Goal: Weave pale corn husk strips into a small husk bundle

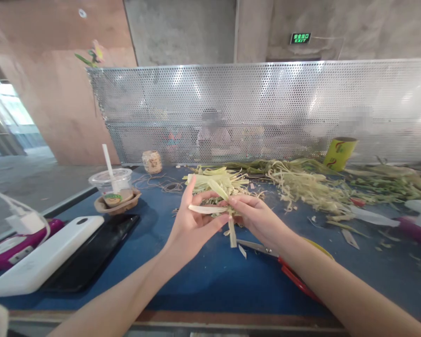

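Note:
Over the middle of the blue tabletop, my left hand (186, 227) and my right hand (254, 213) meet around a small bunch of pale dried leaf strips, much like corn husk (233, 234). My left thumb presses near the middle of the bunch, and one whitish strip (205, 210) lies across the palm. My right thumb and fingers pinch the bunch from the other side. Its lower end hangs down between my hands. Scissors with red handles (296, 280) lie partly under my right forearm. Behind my hands spreads a heap of yellow-green husk strips (217, 178).
More dried strips (301, 187) cover the back right, near a yellow tube (340, 154). On the left are a plastic cup (112, 182) in a carton holder, a white power bank (49, 252), a black phone (94, 248) and a purple power strip (17, 245). A perforated metal screen (238, 103) stands behind.

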Demonstrator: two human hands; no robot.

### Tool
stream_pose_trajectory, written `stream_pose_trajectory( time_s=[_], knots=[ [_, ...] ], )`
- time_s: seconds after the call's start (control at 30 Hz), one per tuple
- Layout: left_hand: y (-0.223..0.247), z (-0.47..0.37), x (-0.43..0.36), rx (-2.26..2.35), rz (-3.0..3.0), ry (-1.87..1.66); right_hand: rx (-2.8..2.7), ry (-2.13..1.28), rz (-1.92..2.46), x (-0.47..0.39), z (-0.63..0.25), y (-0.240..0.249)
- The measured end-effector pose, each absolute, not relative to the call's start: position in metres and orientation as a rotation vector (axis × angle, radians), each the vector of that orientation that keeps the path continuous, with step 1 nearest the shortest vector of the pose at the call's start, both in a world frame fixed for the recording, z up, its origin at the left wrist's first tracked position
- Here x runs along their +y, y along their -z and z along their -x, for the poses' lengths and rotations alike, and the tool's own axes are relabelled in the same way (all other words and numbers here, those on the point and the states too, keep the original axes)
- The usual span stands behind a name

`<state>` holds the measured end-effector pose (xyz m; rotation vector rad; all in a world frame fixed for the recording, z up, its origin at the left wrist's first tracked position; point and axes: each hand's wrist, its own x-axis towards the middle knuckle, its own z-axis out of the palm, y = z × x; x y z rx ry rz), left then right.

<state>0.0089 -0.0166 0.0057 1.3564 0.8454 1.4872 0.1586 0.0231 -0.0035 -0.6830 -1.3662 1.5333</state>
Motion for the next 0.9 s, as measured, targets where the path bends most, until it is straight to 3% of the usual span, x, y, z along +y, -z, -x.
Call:
stream_pose_trajectory(
  time_s=[0.23,0.53,0.9],
  knots=[
    [-0.005,-0.018,-0.019,0.810,-1.326,-1.449,-1.350,-1.620,0.512,0.012,-0.150,0.002],
    [-0.003,-0.013,-0.018,0.857,-1.383,-1.464,-1.532,-0.966,0.671,0.027,-0.161,0.005],
    [-0.007,-0.014,-0.019,0.936,-1.483,-1.296,-1.510,-0.855,0.706,0.026,-0.160,0.006]
  ],
)
